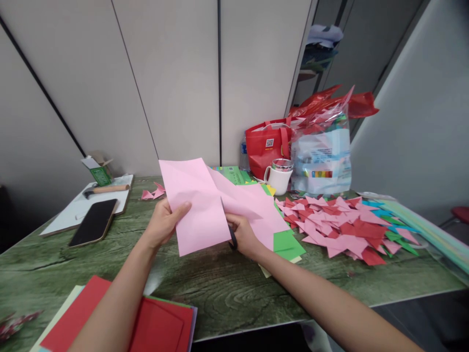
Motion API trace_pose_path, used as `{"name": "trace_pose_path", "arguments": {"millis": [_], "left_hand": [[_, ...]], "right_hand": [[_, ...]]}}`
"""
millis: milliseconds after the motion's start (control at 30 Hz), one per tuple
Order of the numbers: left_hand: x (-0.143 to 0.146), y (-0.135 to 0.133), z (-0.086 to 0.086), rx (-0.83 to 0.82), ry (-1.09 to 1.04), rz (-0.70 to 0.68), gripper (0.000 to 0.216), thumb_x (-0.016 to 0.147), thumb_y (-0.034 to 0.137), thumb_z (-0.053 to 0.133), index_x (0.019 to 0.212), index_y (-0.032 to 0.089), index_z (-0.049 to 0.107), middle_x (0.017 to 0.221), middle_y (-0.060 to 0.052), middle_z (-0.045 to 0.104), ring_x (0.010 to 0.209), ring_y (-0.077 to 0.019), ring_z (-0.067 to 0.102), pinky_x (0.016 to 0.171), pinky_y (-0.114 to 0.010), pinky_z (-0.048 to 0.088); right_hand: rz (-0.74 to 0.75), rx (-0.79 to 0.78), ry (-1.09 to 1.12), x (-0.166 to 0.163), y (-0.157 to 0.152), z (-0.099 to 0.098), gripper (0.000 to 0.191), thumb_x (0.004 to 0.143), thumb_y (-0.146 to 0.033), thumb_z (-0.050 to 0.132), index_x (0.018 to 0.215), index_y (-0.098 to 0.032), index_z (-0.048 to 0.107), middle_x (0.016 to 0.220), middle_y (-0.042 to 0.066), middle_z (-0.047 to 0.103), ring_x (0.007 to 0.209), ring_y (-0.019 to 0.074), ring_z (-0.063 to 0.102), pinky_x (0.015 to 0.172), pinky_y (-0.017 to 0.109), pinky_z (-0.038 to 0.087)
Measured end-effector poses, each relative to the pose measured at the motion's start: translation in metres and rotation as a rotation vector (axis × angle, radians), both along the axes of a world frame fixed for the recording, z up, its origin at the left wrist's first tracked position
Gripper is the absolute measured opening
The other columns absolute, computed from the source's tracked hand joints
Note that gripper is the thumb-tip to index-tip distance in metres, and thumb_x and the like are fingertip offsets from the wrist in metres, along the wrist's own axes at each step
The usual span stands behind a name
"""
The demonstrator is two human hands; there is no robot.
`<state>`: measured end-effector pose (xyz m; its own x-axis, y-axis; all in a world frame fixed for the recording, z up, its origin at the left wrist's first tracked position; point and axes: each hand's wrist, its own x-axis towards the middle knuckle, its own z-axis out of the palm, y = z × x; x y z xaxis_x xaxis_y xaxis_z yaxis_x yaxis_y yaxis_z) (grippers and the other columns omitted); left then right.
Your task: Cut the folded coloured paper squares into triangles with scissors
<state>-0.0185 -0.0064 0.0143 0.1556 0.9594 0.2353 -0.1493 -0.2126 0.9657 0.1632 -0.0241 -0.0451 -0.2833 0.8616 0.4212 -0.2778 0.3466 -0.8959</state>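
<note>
Item 1 – pink paper sheet [200,205]: thin, matte, creased; held up off the table w/ its long axis running from upper left down to lower right. We pinch its left edge in our left hand [164,222], thumb on the front face, fingers behind. A second pink flap [252,208] spreads out to the right, seemingly part of the same sheet, split along a cut line near centre.

Item 2 – scissors [231,237]: dark handle loop only partly showing; the blade appears as a thin dark line going up into the sheet. Our right hand [244,237] is closed round the handle, sitting just below and right of the sheet's lower edge. Blades mostly hidden by paper, so we can't tell how far apart they stand. Key relation: cut line lies up and away from the right-hand grip, left hand on the far side of it; right hand is the nearer one to the cut.

Item 3 – table [227,288]: green wood-grain surface, flat.

Item 4 – pile of cut triangles [344,225]: pink, red, a few green/blue, sharp-cornered, loose heap to the right.

Item 5 – green paper [289,244] under the pink flap; red card stack [157,325] at near edge.

Item 6 – white mug [279,178], red bag [267,144], plastic bag [322,156] at back; phone [94,222] and hammer [106,189] on the left.
</note>
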Motion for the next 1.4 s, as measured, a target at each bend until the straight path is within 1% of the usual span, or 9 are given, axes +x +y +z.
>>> {"name": "trace_pose_path", "arguments": {"millis": [333, 533, 667, 767, 967, 1067, 1167, 1267, 1400], "left_hand": [[-0.002, 0.001, -0.003, 0.003, 0.019, 0.000, 0.025, 0.062, 0.028, 0.069, 0.081, 0.014, 0.064, 0.076, -0.006, 0.069, 0.059, -0.0159, 0.062, 0.050, -0.023, 0.050], [-0.001, 0.000, -0.003, 0.008, 0.011, 0.002, 0.023, 0.061, 0.028, 0.069, 0.079, 0.014, 0.064, 0.076, -0.007, 0.069, 0.059, -0.0158, 0.062, 0.051, -0.023, 0.050], [0.001, 0.000, -0.001, 0.038, -0.005, 0.055, 0.029, 0.060, 0.029, 0.070, 0.083, 0.013, 0.064, 0.083, -0.009, 0.069, 0.067, -0.0181, 0.062, 0.057, -0.025, 0.051], [0.002, 0.000, -0.001, 0.043, -0.004, 0.099, 0.033, 0.059, 0.029, 0.070, 0.087, 0.013, 0.063, 0.089, -0.010, 0.067, 0.071, -0.0201, 0.063, 0.061, -0.029, 0.051], [0.000, 0.000, -0.004, 0.046, 0.103, 0.048, 0.032, 0.061, 0.029, 0.069, 0.088, 0.013, 0.061, 0.085, -0.009, 0.068, 0.069, -0.0213, 0.063, 0.062, -0.033, 0.051], [0.001, -0.001, -0.004, 0.067, 0.145, 0.060, 0.033, 0.061, 0.030, 0.068, 0.088, 0.013, 0.061, 0.085, -0.009, 0.067, 0.070, -0.0225, 0.063, 0.062, -0.033, 0.051], [0.001, -0.001, -0.003, 0.067, 0.162, 0.071, 0.032, 0.060, 0.031, 0.068, 0.086, 0.013, 0.061, 0.085, -0.009, 0.068, 0.069, -0.0222, 0.063, 0.061, -0.032, 0.051], [0.001, -0.002, -0.003, 0.065, 0.161, 0.066, 0.031, 0.061, 0.030, 0.068, 0.086, 0.013, 0.061, 0.084, -0.009, 0.068, 0.069, -0.0219, 0.063, 0.060, -0.031, 0.051], [0.000, -0.002, -0.003, 0.073, 0.168, 0.066, 0.030, 0.062, 0.029, 0.068, 0.087, 0.013, 0.061, 0.084, -0.009, 0.068, 0.070, -0.0219, 0.063, 0.061, -0.031, 0.051]], "right_hand": [[-0.043, -0.027, -0.006, 0.000, 0.000, -0.001, 0.014, 0.058, -0.014, 0.058, 0.071, -0.013, 0.062, 0.050, -0.004, 0.056, 0.052, 0.0110, 0.050, 0.048, 0.021, 0.040], [-0.046, -0.045, 0.008, -0.001, 0.000, -0.002, 0.014, 0.057, -0.012, 0.056, 0.069, -0.013, 0.062, 0.054, -0.003, 0.057, 0.051, 0.0095, 0.049, 0.045, 0.019, 0.038], [-0.020, -0.027, 0.036, -0.001, -0.001, -0.004, 0.015, 0.057, -0.012, 0.059, 0.072, -0.013, 0.062, 0.058, -0.003, 0.060, 0.053, 0.0110, 0.053, 0.051, 0.021, 0.042], [-0.007, -0.024, 0.038, -0.002, -0.003, -0.006, 0.017, 0.059, -0.013, 0.062, 0.076, -0.013, 0.062, 0.064, -0.001, 0.063, 0.057, 0.0128, 0.056, 0.056, 0.023, 0.045], [0.000, -0.006, 0.034, -0.004, -0.005, 0.000, 0.022, 0.061, -0.018, 0.065, 0.083, -0.015, 0.063, 0.076, 0.002, 0.066, 0.070, 0.0166, 0.060, 0.062, 0.026, 0.047], [-0.015, -0.004, 0.035, -0.004, -0.006, 0.003, 0.026, 0.060, -0.020, 0.066, 0.086, -0.016, 0.063, 0.081, 0.003, 0.066, 0.077, 0.0182, 0.060, 0.067, 0.028, 0.048], [-0.007, -0.011, 0.036, -0.004, -0.005, 0.005, 0.030, 0.060, -0.021, 0.066, 0.089, -0.016, 0.062, 0.084, 0.004, 0.066, 0.080, 0.0188, 0.060, 0.071, 0.030, 0.047], [0.018, -0.002, 0.051, -0.003, -0.005, 0.004, 0.030, 0.060, -0.020, 0.067, 0.089, -0.016, 0.062, 0.085, 0.004, 0.066, 0.084, 0.0195, 0.060, 0.071, 0.030, 0.048], [0.030, -0.003, 0.066, -0.004, -0.005, 0.003, 0.029, 0.059, -0.019, 0.068, 0.088, -0.016, 0.063, 0.082, 0.003, 0.067, 0.083, 0.0196, 0.060, 0.067, 0.028, 0.048]]}}
